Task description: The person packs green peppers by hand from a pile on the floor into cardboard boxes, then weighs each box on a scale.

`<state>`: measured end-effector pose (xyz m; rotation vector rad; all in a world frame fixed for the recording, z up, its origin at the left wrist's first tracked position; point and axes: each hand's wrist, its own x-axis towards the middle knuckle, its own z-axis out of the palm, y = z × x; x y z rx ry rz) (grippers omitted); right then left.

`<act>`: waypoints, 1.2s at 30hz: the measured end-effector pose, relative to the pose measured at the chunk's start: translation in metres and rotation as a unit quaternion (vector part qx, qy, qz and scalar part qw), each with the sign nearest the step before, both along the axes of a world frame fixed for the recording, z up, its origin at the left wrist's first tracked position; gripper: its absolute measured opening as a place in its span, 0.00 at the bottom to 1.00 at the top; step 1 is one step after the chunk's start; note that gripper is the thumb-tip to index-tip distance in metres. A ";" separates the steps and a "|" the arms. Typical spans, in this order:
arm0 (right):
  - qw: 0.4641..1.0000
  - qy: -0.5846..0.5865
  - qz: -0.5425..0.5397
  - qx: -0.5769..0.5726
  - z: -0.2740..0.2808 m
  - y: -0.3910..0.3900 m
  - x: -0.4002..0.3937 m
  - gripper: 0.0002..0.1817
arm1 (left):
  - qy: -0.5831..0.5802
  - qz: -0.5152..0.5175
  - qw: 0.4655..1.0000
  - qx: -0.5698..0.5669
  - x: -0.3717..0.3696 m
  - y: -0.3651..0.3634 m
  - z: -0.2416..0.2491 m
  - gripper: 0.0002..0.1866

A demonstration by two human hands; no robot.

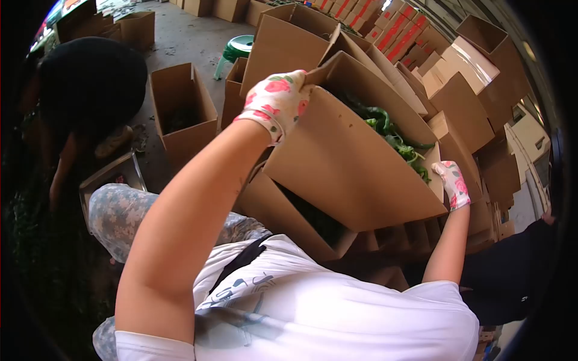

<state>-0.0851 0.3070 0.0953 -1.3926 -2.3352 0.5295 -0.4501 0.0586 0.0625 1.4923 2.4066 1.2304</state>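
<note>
I hold a large open cardboard box [349, 168], tilted, with green vegetables [391, 135] showing inside near its upper edge. My left hand [277, 102], in a white glove with pink flowers, grips the box's top left corner. My right hand [454, 183], in the same kind of glove, grips the box's far right end. Below the tilted box stands another open box [271, 210] with dark greens inside. My white shirt and patterned trousers fill the lower part of the view.
A person in black [90, 84] crouches at the left beside a metal tray [114, 174]. Open cardboard boxes [180, 108] stand on the concrete floor, with a green stool [241, 45] behind. Stacked boxes [457, 90] crowd the right. Another person in dark clothes [512, 271] is at the lower right.
</note>
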 end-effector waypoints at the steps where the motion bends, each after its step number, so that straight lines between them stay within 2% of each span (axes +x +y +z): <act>1: 0.999 -0.002 0.034 0.009 0.001 0.006 -0.003 0.18 | 0.008 -0.002 1.000 -0.012 -0.006 -0.003 -0.003 0.17; 2: 0.996 0.029 0.080 0.023 -0.001 0.005 -0.011 0.19 | -0.001 0.016 1.000 0.027 -0.012 -0.004 -0.012 0.16; 3: 0.993 0.005 0.110 0.033 0.003 0.003 -0.014 0.18 | -0.008 0.033 0.997 0.070 -0.017 -0.009 -0.022 0.16; 5: 0.982 -0.132 0.074 0.115 0.017 -0.005 -0.033 0.19 | -0.076 0.000 0.991 0.111 -0.023 -0.014 -0.035 0.16; 6: 0.982 -0.130 0.076 0.113 0.022 -0.010 -0.042 0.19 | -0.108 -0.034 0.978 0.177 -0.034 -0.005 -0.056 0.17; 7: 0.958 -0.231 0.051 0.161 0.030 -0.016 -0.052 0.20 | -0.155 -0.061 0.964 0.208 -0.022 -0.012 -0.050 0.15; 8: 0.921 -0.327 0.026 0.210 0.042 -0.024 -0.066 0.21 | -0.108 -0.050 0.977 0.176 -0.012 -0.021 -0.039 0.15; 9: 0.919 -0.348 -0.023 0.186 0.066 -0.039 -0.082 0.23 | -0.060 -0.040 0.987 0.144 -0.005 -0.028 -0.032 0.15; 10: 0.922 -0.308 -0.014 0.235 0.081 -0.024 -0.081 0.22 | -0.018 -0.034 0.990 0.136 -0.001 -0.032 -0.030 0.17; 11: 0.978 -0.182 0.004 0.100 0.100 0.004 -0.077 0.20 | -0.013 -0.041 0.989 0.139 0.001 -0.034 -0.027 0.17; 12: 0.988 -0.098 -0.036 0.117 0.116 0.008 -0.082 0.19 | -0.011 -0.047 0.987 0.152 0.002 -0.037 -0.027 0.18; 13: 0.985 -0.016 -0.016 0.174 0.122 0.051 -0.073 0.19 | -0.009 -0.053 0.985 0.163 0.003 -0.043 -0.028 0.20; 14: 0.974 -0.052 -0.035 0.216 0.130 0.078 -0.073 0.20 | -0.007 -0.052 0.985 0.167 0.004 -0.049 -0.029 0.21; 16: 0.977 -0.077 0.020 0.200 0.129 0.097 -0.102 0.20 | -0.028 -0.038 0.986 0.159 0.000 -0.069 -0.029 0.19; 18: 0.981 -0.027 0.153 0.113 0.105 0.097 -0.152 0.28 | -0.012 -0.020 0.986 0.165 -0.011 -0.084 -0.038 0.19; 19: 0.969 -0.121 0.175 0.128 0.097 0.100 -0.177 0.32 | -0.007 -0.008 0.986 0.165 -0.016 -0.091 -0.042 0.19; 21: 0.962 -0.167 0.141 0.163 0.060 0.103 -0.210 0.35 | -0.023 0.013 0.986 0.162 -0.020 -0.108 -0.044 0.17; 23: 0.944 -0.290 0.115 0.106 0.048 0.080 -0.230 0.33 | -0.034 0.034 0.989 0.143 -0.018 -0.131 -0.036 0.16; 25: 0.953 -0.250 0.129 0.115 0.027 0.117 -0.233 0.31 | -0.037 0.053 0.987 0.146 -0.025 -0.153 -0.040 0.15; 27: 0.958 -0.230 0.120 0.123 0.030 0.111 -0.227 0.29 | -0.097 0.069 0.976 0.182 -0.035 -0.172 -0.053 0.14; 29: 0.963 -0.213 0.106 0.126 0.031 0.111 -0.228 0.27 | -0.107 0.089 0.975 0.172 -0.032 -0.174 -0.042 0.15; 31: 0.956 -0.214 0.129 0.156 0.028 0.116 -0.227 0.25 | -0.035 0.060 0.981 0.180 -0.016 -0.158 -0.033 0.18; 32: 0.949 -0.218 0.170 0.148 0.027 0.130 -0.227 0.26 | 0.078 0.031 0.984 0.157 0.002 -0.141 -0.015 0.21; 33: 0.947 -0.255 0.178 0.074 0.049 0.116 -0.224 0.26 | 0.189 -0.001 0.973 0.136 0.022 -0.118 0.006 0.25; 34: 0.973 -0.158 0.154 -0.069 0.061 0.112 -0.212 0.19 | 0.274 -0.030 0.956 0.096 0.040 -0.101 0.019 0.30; 35: 0.973 -0.094 0.125 -0.171 0.066 0.135 -0.203 0.15 | 0.357 -0.055 0.931 0.057 0.054 -0.086 0.026 0.35; 36: 0.980 -0.054 0.113 -0.154 0.081 0.140 -0.183 0.14 | 0.361 -0.092 0.927 0.044 0.064 -0.069 0.026 0.37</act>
